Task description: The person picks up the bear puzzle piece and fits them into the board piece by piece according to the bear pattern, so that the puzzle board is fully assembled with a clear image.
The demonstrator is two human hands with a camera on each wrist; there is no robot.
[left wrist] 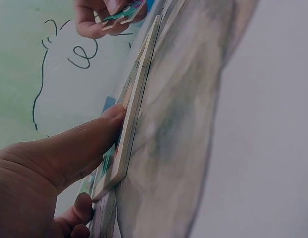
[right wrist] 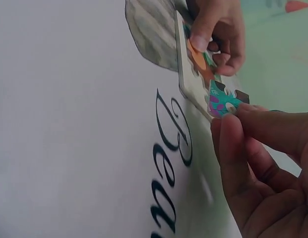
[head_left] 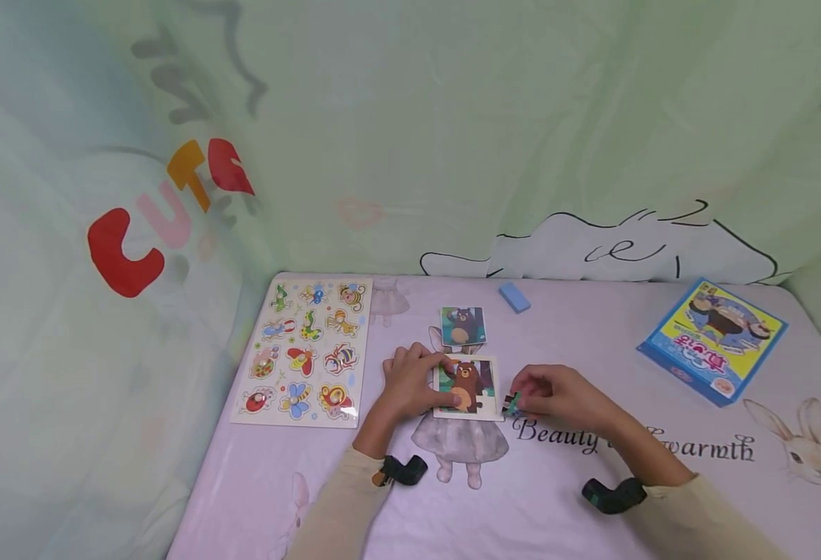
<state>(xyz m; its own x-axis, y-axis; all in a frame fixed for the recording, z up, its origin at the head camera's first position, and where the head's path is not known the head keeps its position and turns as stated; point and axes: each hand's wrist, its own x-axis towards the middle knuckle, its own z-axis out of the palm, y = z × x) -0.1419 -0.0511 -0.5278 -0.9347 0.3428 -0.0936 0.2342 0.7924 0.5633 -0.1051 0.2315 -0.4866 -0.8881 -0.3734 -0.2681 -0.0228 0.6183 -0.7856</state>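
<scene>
A small bear jigsaw board (head_left: 498, 389) lies on the table, most of its picture filled and a pale gap at its lower right. My left hand (head_left: 410, 381) holds it at the left side, thumb (left wrist: 113, 113) on the picture and the other fingers bent near its edge. Just off the board's right edge, my right hand (head_left: 557, 397) pinches a green jigsaw piece (right wrist: 223, 101) between thumb and fingertips. The piece shows purple and brown patches and is tilted up. Above the board lies a matching bear picture card (head_left: 463, 327).
An insect peg puzzle board (head_left: 302, 354) lies at the left. Behind the card is a blue block (head_left: 514, 297). A blue and yellow box (head_left: 714, 340) sits at the right. A printed cloth covers the table, and a green curtain (head_left: 452, 155) hangs behind it.
</scene>
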